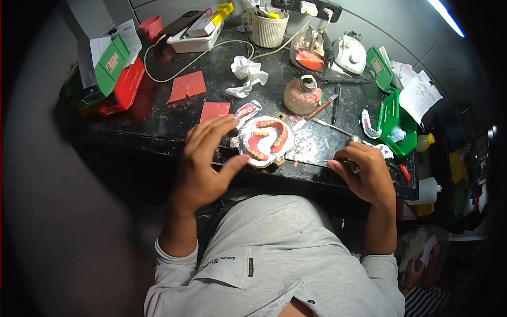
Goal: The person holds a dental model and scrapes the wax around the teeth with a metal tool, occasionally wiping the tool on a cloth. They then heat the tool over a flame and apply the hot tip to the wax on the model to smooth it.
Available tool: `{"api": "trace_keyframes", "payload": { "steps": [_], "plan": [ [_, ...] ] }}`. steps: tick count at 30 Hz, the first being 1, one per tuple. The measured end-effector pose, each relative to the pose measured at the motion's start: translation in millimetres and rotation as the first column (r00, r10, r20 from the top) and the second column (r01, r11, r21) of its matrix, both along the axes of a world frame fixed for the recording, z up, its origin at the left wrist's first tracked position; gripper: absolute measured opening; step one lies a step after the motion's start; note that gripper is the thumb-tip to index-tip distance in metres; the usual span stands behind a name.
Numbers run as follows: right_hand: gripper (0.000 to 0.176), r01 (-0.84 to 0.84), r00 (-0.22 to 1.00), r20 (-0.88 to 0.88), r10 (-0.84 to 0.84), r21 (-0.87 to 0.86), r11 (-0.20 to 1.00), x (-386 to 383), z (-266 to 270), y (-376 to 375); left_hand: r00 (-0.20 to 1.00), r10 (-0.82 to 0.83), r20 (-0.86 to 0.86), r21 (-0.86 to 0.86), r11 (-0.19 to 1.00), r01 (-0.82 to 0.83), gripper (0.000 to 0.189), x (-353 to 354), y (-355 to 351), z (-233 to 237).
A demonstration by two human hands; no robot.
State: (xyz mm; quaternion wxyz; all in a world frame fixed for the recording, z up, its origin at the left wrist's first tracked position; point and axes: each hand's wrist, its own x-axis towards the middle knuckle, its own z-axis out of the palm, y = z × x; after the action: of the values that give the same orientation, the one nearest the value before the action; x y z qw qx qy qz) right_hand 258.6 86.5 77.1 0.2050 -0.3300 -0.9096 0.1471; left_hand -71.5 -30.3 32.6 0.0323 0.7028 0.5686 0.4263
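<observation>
A plaster dental model [244, 138] bearing pink wax with a row of teeth [281, 138] stands near the bench's front edge. My left hand [206, 156] is at its left side, fingers spread, thumb close to the teeth; nothing shows in it. My right hand [365, 168] is curled to the right of the model. From its fingers a thin metal tool [309, 160] reaches left toward the model; the gripped part is hidden. Behind the left fingertips lies a small piece with pink wax and teeth [247, 110].
Red wax sheets [187, 87] and crumpled paper [247, 74] lie behind. A pink-stained burner [302, 96], a wooden-handled knife [321, 108] and a green box [397, 124] stand or lie right. A red-and-green box [119, 84] is left. Another person's hand [414, 272] shows lower right.
</observation>
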Motion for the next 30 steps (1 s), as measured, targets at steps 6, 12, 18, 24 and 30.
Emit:
{"api": "trace_keyframes", "payload": {
  "steps": [6,12,18,24,30],
  "plan": [
    [0.012,-0.138,0.985,-0.096,0.143,0.063,0.989,-31,0,10,0.989,0.024,-0.147,0.019,1.0,-0.021,0.095,36,12,-19],
    [0.017,-0.18,0.97,-0.131,0.204,0.176,0.968,-64,-10,6,0.987,0.057,-0.152,0.031,0.998,-0.053,0.094,37,17,-28],
    [0.023,-0.218,0.97,-0.047,0.239,0.263,0.94,-75,-13,2,0.992,0.048,-0.12,0.034,0.998,-0.044,0.095,36,18,-30],
    [0.026,-0.193,0.981,0.053,0.186,0.367,0.91,-75,-8,-8,0.99,0.06,-0.13,0.047,0.997,-0.054,0.092,37,18,-31],
    [0.015,-0.16,0.984,0.148,0.1,0.473,0.866,-76,-12,-25,0.989,0.067,-0.129,0.041,0.997,-0.062,0.091,37,18,-31]
  ]
}}
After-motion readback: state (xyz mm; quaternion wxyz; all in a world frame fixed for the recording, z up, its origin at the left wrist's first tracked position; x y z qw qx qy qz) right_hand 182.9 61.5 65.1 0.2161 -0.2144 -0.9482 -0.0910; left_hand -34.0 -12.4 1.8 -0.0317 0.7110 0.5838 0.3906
